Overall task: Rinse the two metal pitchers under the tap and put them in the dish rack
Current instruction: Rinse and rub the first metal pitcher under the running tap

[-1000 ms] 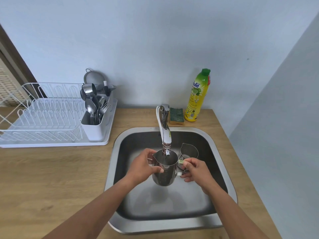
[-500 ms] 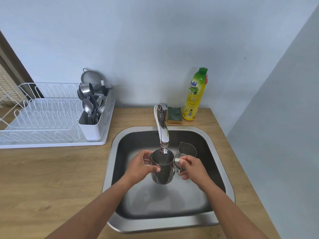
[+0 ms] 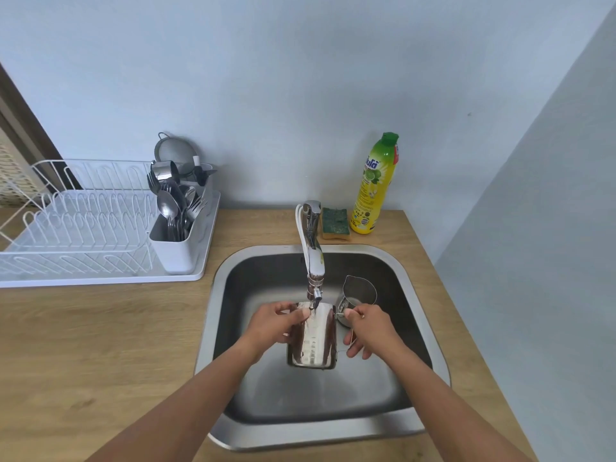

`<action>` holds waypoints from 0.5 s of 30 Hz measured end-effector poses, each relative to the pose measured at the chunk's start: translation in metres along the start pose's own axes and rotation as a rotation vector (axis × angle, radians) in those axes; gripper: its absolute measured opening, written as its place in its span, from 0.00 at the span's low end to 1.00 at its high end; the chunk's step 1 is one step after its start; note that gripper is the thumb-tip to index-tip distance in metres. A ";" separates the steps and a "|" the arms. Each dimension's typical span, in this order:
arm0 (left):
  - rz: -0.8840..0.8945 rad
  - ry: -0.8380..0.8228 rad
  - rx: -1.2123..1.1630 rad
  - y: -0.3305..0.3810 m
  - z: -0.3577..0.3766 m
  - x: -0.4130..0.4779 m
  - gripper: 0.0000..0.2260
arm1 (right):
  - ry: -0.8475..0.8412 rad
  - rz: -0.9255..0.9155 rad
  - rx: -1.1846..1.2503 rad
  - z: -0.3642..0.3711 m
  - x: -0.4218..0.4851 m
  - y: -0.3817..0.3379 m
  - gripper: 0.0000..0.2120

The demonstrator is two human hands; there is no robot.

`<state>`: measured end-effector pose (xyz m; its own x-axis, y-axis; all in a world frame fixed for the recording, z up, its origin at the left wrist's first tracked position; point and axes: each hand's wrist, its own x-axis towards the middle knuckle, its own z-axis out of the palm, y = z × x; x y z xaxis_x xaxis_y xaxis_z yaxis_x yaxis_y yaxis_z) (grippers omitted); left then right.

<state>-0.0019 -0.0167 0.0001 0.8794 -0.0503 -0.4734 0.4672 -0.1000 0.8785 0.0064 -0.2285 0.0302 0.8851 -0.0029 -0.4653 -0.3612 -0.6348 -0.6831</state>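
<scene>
A pale wood-grain countertop (image 3: 100,345) with a matte laminate look runs along a light blue wall. Set into it is a square stainless steel sink (image 3: 416,425) with rounded corners, a brushed rim and a dark, reflective basin. To its left stands a white wire dish rack (image 3: 76,228) on a smooth white plastic drip tray; its plate slots hold nothing. At the rack's right end a white plastic cutlery holder (image 3: 176,251) is packed with steel spoons and forks, and a small steel cup and a round mesh strainer (image 3: 173,150) stand behind them.

A chrome tap (image 3: 313,255) curves out over the basin. Behind the sink a tall yellow dish soap bottle (image 3: 375,191) with a green cap carries a lime picture and blue lettering, only partly readable as "ula". Beside it lies a rectangular sponge (image 3: 335,223), coarse green scouring pad on top, yellow foam below.

Over the basin, just under the tap's spout, a larger metal pitcher (image 3: 313,338) is held tilted, its polished cylindrical wall showing a column of stamped measuring marks too small to read. The left hand (image 3: 273,326) is wrapped around its left side, thumb across the wall near the rim. The right hand (image 3: 370,328) has thumb and fingers closed on the thin wire-like handle at its right. A smaller metal pitcher (image 3: 358,295), spouted and upright, stands in the sink behind the right hand.
</scene>
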 end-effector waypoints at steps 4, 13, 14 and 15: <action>-0.109 -0.018 -0.004 -0.002 0.001 0.002 0.17 | -0.037 0.043 -0.061 0.000 0.001 -0.001 0.13; -0.270 0.032 0.037 -0.016 -0.003 0.012 0.27 | -0.098 0.168 -0.056 0.008 0.010 -0.005 0.16; -0.276 0.036 0.038 -0.016 -0.004 0.014 0.28 | -0.109 0.180 -0.041 0.009 0.011 -0.006 0.16; -0.283 0.040 0.042 -0.016 -0.005 0.014 0.28 | -0.117 0.191 -0.030 0.009 0.012 -0.007 0.16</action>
<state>0.0030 -0.0104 -0.0204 0.7182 0.0247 -0.6954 0.6907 -0.1458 0.7083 0.0168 -0.2172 0.0242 0.7605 -0.0365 -0.6483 -0.5086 -0.6541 -0.5598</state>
